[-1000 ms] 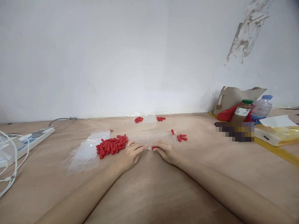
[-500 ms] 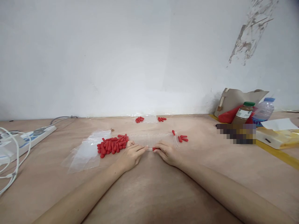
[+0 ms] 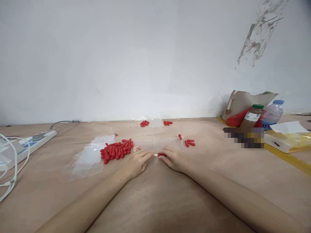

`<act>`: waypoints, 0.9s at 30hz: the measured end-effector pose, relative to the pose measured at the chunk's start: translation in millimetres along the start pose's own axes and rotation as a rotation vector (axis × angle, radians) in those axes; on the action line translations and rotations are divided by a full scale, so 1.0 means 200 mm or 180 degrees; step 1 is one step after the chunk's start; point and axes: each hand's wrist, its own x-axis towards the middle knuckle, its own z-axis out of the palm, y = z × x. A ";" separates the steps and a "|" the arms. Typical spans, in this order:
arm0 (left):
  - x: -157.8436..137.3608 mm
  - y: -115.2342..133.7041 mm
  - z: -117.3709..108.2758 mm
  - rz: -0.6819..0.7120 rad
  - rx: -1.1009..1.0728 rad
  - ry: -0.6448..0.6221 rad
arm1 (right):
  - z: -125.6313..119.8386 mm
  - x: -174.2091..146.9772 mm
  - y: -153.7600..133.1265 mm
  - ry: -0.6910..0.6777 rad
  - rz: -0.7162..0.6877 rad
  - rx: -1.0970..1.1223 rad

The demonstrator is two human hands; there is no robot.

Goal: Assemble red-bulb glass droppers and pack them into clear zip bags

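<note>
Resting on the worktop (image 3: 155, 200), the left hand (image 3: 136, 162) and right hand (image 3: 173, 158) meet just before the row of clear tubes (image 3: 159, 144), fingers pinched on a red-capped tube (image 3: 159, 155). Beside the row's left end lies the red cap pile (image 3: 116, 151).

Matt red rubber caps (image 3: 116, 151), clear glossy tubes (image 3: 157, 144), matt brown table (image 3: 155, 200)

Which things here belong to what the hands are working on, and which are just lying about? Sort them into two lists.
In hand:
left hand and right hand, pinching a clear tube with a red cap
row of clear tubes
pile of red caps
capped pieces
plastic bags

Lying about:
power strip
beige bag
brown jar
water bottle
tissue box
</note>
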 end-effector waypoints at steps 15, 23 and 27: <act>0.00 0.00 0.01 -0.0005 0.0019 -0.0043 | 0.00 0.05 -0.02 -0.0230 -0.0142 -0.0050; -0.01 0.00 0.03 -0.0276 -0.0264 0.0149 | -0.01 0.09 0.01 0.0429 0.0974 0.1308; 0.01 0.01 -0.03 -0.0384 -0.0235 0.0017 | -0.11 0.15 0.08 0.1055 0.1555 0.1984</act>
